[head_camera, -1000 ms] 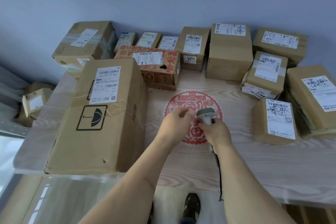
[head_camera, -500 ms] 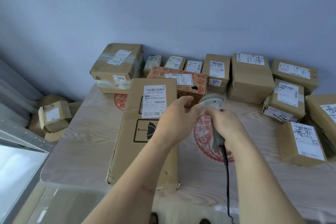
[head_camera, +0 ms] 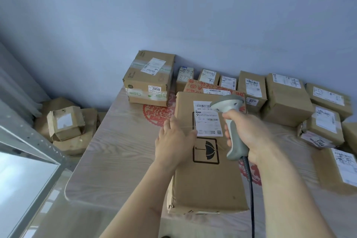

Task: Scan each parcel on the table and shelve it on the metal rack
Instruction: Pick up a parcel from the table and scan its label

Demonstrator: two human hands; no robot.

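A long brown parcel [head_camera: 208,181] with a white barcode label [head_camera: 206,120] and an umbrella mark lies on the wooden table [head_camera: 116,152]. My left hand [head_camera: 173,141] rests flat on the parcel's left top edge, fingers straight, beside the label. My right hand [head_camera: 249,135] grips the handle of a grey barcode scanner [head_camera: 229,121], whose head hovers over the label's upper right corner. The scanner's dark cable hangs down past the table's front. A corner of the grey metal rack [head_camera: 32,147] shows at the left.
Several taped parcels line the wall: a big box marked 2859 [head_camera: 148,81], small boxes [head_camera: 251,87] and a red-printed carton [head_camera: 202,87] behind the long parcel. More parcels [head_camera: 324,125] crowd the right side. Crumpled boxes [head_camera: 65,123] lie on the floor at left.
The view has swung up and left. My left hand left the scanner and settled on the long parcel. My right hand carried the scanner over that parcel's label.
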